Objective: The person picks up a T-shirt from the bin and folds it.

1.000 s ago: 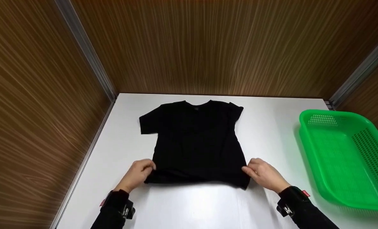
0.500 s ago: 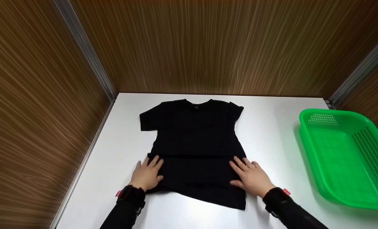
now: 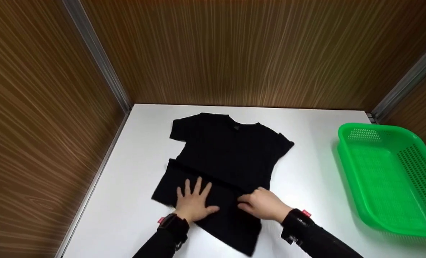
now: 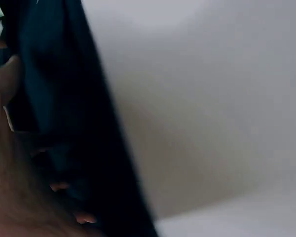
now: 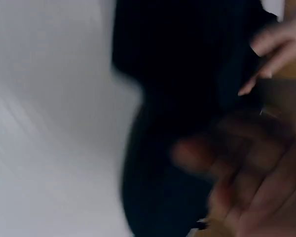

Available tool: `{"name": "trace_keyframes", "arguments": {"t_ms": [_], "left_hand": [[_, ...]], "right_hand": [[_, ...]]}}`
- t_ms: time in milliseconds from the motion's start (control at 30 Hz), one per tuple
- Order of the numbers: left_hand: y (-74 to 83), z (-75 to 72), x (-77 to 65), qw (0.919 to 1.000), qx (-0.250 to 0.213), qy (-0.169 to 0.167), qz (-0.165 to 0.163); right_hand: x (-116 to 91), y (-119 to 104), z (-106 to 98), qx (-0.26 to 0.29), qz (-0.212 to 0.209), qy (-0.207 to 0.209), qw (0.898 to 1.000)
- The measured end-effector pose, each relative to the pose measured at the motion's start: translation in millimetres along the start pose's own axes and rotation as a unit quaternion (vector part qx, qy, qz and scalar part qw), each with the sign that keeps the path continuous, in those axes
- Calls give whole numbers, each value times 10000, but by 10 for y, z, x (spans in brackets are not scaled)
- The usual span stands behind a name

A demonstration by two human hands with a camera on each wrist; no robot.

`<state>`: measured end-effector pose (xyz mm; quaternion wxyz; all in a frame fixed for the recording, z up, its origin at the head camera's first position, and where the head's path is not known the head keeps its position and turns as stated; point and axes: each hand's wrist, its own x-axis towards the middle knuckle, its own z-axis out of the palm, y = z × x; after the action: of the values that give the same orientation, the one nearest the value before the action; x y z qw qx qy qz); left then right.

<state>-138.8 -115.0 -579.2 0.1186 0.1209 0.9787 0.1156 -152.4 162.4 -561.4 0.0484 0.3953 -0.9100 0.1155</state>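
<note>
A black short-sleeved T-shirt (image 3: 231, 154) lies turned clockwise on the white table, its neckline toward the back. A fold or raised edge crosses its lower body. My left hand (image 3: 193, 202) rests flat on the lower part with fingers spread; in the left wrist view the dark cloth (image 4: 74, 108) runs beside that hand. At the shirt's right side my right hand (image 3: 265, 203) has its fingers curled and appears to pinch the cloth near the fold. The right wrist view is blurred, showing curled right fingers (image 5: 192, 155) over the dark cloth and the left fingertips behind.
A green plastic basket (image 3: 354, 179) with perforated sides stands at the right of the white table (image 3: 306, 143). Wood-patterned panels (image 3: 234, 53) enclose the table at the back and both sides.
Both hands went from holding the hem corners to lying on the lower shirt. The shirt has since turned clockwise, the left hand has moved right, and the right hand has curled its fingers.
</note>
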Motion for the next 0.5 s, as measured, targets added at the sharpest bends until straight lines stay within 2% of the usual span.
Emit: {"name": "trace_keyframes", "arguments": {"t_ms": [67,133,233,300,400,433,500], "left_hand": [[-144,-20,53,9994,319,74,86],[-278,-55,96,9967,717,348,154],[-370,-105,134,9865,1357,916,-8],[-354,-93,138,9767,1671,1341,-90],[-226,-40,127,9715,1626,1715,166],[-163,-19,118,9731,1466,1745,341],[-34,22,98,9809,982,1531,684]], "right_hand": [[1,149,0,494,-186,21,9986],[-40,308,26,598,-17,-95,9982],[-124,476,98,-15,469,-236,9986],[-155,477,137,-522,873,-247,9945],[-134,373,211,-1627,1091,254,9803],[-112,329,225,-1926,1117,457,9738],[-65,260,231,-2250,1045,751,9658]]}}
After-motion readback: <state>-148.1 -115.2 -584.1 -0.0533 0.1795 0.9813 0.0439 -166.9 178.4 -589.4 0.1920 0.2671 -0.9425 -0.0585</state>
